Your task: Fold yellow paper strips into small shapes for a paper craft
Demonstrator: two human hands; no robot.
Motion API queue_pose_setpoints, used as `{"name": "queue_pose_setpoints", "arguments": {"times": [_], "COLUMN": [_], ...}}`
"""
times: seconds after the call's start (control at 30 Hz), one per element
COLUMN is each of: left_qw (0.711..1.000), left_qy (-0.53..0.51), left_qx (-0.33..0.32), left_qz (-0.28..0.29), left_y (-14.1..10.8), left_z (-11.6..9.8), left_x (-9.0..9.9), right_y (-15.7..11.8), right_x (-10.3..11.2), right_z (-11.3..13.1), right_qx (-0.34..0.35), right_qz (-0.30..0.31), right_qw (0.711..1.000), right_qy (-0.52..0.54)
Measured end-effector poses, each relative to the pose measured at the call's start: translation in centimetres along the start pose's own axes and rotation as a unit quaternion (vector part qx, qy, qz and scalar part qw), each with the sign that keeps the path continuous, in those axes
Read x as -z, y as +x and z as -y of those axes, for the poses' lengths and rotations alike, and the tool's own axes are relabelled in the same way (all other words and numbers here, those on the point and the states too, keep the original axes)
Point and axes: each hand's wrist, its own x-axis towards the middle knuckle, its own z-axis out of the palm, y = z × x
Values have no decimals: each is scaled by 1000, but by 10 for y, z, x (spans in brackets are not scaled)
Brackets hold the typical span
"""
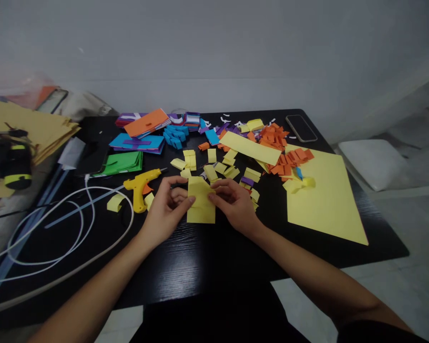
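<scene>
A small yellow piece of paper (201, 209) is held upright over the front middle of the black table. My left hand (168, 207) pinches its left edge between thumb and fingers. On the opposite edge, my right hand (235, 202) grips it the same way, thumb on the near face. Just beyond the paper lie several small folded yellow paper pieces (229, 172). A yellow hot glue gun (138, 190) rests on its side to the left of my left hand, nozzle pointing right.
Blue strips (175, 136), orange folded pieces (271, 138) and a green paper stack (123, 163) lie toward the back. At right are a large yellow sheet (325, 205) and a phone (301, 128). A white cable (82, 221) loops across the left side.
</scene>
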Motion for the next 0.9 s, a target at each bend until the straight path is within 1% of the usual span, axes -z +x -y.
{"name": "queue_pose_setpoints", "arguments": {"times": [0.07, 0.13, 0.2, 0.27, 0.37, 0.53, 0.67, 0.8, 0.9], "left_qw": [1000, 999, 998, 997, 996, 995, 991, 993, 992], "left_qy": [-11, -18, 0, 37, 71, 84, 123, 85, 95], "left_qx": [-13, -32, -51, -60, -57, -57, -50, -41, -57], "left_qz": [0, 18, 33, 31, 16, 10, 32, 67, 60], "left_y": [0, 0, 0, -1, 0, 1, -2, -5, -5], "left_z": [0, 0, -2, -5, -7, -8, -10, -9, -7], "left_x": [1, 1, 2, 2, 4, 5, 5, 9, 9], "right_y": [0, 1, 1, 0, -2, -3, -2, -2, -3], "right_x": [0, 1, 1, 1, 2, 3, 1, -1, -2], "right_z": [-1, -1, -1, 1, 5, 11, 7, 3, 3], "right_qx": [10, 21, 30, 34, 34, 28, 5, -7, -3], "right_qz": [-4, -4, -2, 0, 5, 19, -2, -8, -5], "right_qw": [1000, 1000, 999, 999, 999, 999, 1000, 1000, 1000], "right_qy": [-13, -21, -22, -22, -30, -26, -19, 3, 3]}}
